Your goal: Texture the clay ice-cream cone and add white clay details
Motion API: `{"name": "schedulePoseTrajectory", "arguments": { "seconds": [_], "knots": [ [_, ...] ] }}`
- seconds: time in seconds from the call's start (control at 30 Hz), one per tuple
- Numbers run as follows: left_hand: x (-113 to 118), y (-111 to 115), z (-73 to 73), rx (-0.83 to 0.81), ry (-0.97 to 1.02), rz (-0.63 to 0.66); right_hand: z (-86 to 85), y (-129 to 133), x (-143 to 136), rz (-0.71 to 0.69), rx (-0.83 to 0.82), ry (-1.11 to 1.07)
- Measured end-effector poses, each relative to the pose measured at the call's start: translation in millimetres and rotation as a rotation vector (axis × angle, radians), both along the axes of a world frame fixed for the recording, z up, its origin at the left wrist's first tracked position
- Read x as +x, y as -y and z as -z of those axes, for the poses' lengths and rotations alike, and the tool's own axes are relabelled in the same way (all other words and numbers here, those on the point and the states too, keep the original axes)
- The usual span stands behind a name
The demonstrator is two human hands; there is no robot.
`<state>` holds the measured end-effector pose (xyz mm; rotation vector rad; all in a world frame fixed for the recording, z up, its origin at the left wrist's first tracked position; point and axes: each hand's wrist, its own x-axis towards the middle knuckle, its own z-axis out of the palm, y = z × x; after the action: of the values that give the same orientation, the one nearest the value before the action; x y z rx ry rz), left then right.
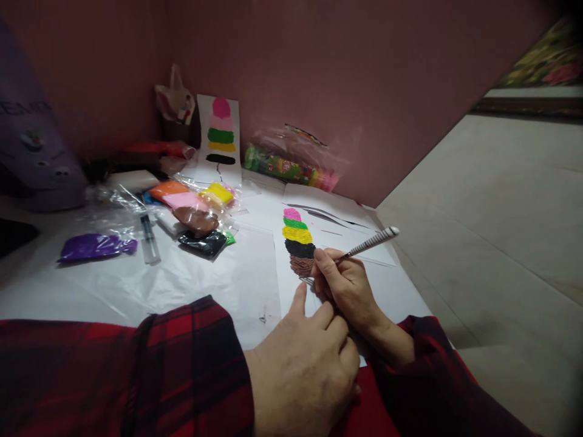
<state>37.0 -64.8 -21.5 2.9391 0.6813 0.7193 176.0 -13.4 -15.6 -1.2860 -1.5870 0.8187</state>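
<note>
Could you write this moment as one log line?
Right hand: holds fork at brown patch | Left hand: index fingertip by tines, touch unclear | Nearby: colored packets

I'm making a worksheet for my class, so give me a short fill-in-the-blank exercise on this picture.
1. The tool is held in the person's ____ hand.
2. On the picture lying flat, the lowest band is ____.
3. The leftmost packet is ____.

Missing words: right; brown; purple.
</note>
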Motion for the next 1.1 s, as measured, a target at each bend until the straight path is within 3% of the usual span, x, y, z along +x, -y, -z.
{"name": "schedulePoseTrajectory", "arguments": {
  "seconds": [1.1],
  "knots": [
    [-2.4, -0.3, -0.4, 0.004, 0.006, 0.032, -6.1, 5.1, -1.3, -0.046, 0.006, 0.187]
  ]
}}
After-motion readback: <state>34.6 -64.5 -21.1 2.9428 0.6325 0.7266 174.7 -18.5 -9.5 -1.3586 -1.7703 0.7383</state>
